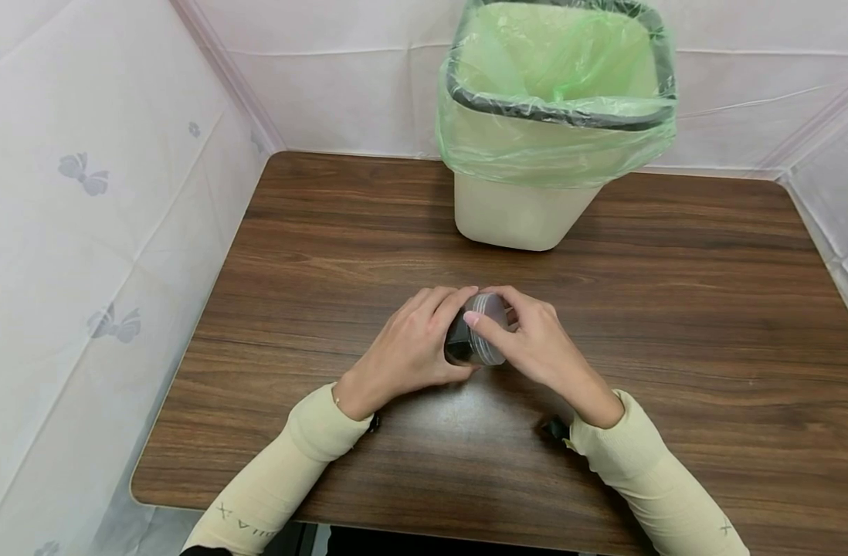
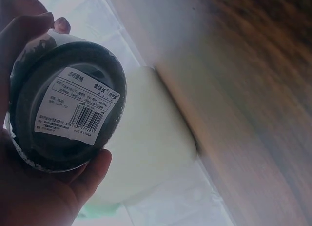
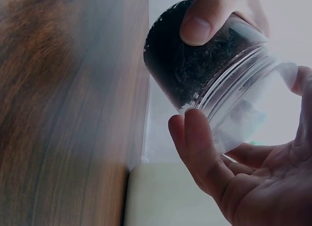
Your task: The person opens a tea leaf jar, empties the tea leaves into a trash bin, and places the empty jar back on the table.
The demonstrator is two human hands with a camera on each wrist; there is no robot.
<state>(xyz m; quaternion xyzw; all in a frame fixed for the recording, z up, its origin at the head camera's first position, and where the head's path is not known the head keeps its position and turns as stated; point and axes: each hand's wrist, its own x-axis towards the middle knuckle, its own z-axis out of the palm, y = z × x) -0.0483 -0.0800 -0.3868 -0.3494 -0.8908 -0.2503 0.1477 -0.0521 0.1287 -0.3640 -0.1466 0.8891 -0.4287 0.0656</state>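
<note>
A clear jar (image 1: 459, 340) filled with dark, shredded-looking bits is held tilted above the table between both hands. Its body is gripped by my left hand (image 1: 412, 340), thumb on the near side and fingers over the far side. My right hand (image 1: 538, 340) holds the clear screw lid (image 1: 493, 306) by its rim, thumb and fingers curled about it. In the right wrist view, the lid (image 3: 243, 121) sits at the ridged neck of the jar (image 3: 195, 70). The left wrist view shows the jar's round base with a white barcode label (image 2: 78, 109).
A cream bin (image 1: 521, 216) lined with a green plastic bag (image 1: 535, 154) stands at the back of the brown wooden table (image 1: 709, 309). White sheeting (image 1: 340, 93) hangs behind and at the sides. Both forearms wear pale sleeves (image 1: 278, 471).
</note>
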